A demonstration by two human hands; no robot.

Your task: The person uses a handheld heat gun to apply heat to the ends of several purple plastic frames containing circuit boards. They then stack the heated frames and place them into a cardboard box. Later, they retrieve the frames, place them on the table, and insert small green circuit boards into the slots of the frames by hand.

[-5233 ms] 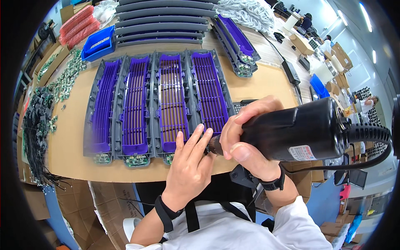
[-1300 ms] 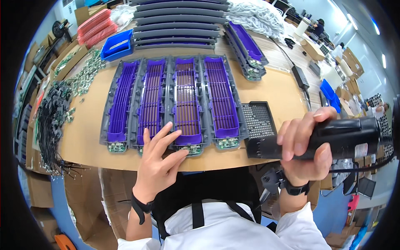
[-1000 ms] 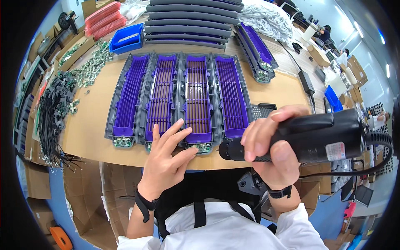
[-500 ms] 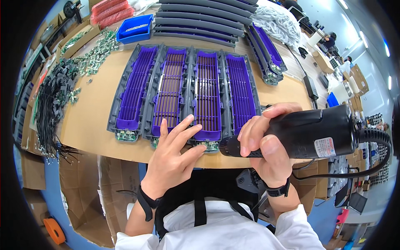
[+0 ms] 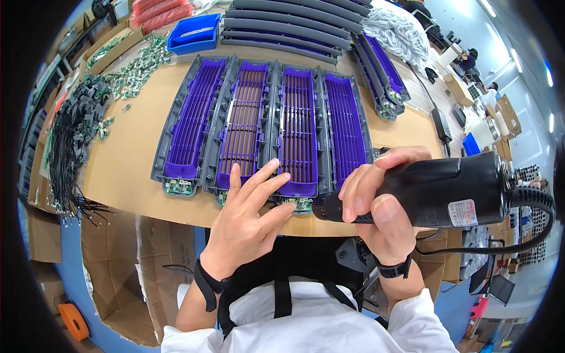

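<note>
The desk spreads around the work, with 12 o'clock lying away from the person. A tan cardboard sheet covers its near part, and the sheet's curved front edge bounds the 6 o'clock side. Bare cardboard gives open room at 9 o'clock, between a row of four grey-and-purple panels and a heap of black wires; a smaller bare patch lies at 3 o'clock. A stack of panels closes off 12 o'clock.

The third panel from the left has its long axis running from 12 to 6 o'clock, its lower end just inside the front edge and its sides close against its neighbours. A pair of panels sits at 2 o'clock, slanting from 11 to 5.

The black power tool lies nearly along the 3-to-9 line, nose toward 9, cable at 3. The right hand is wrapped firmly around it. The left hand, fingers spread and grasping nothing, reaches over the panel's lower end.

A blue bin stands at 11 o'clock. The green circuit board fills the panel's 6 o'clock tip, between the left thumb and the tool's nose.
</note>
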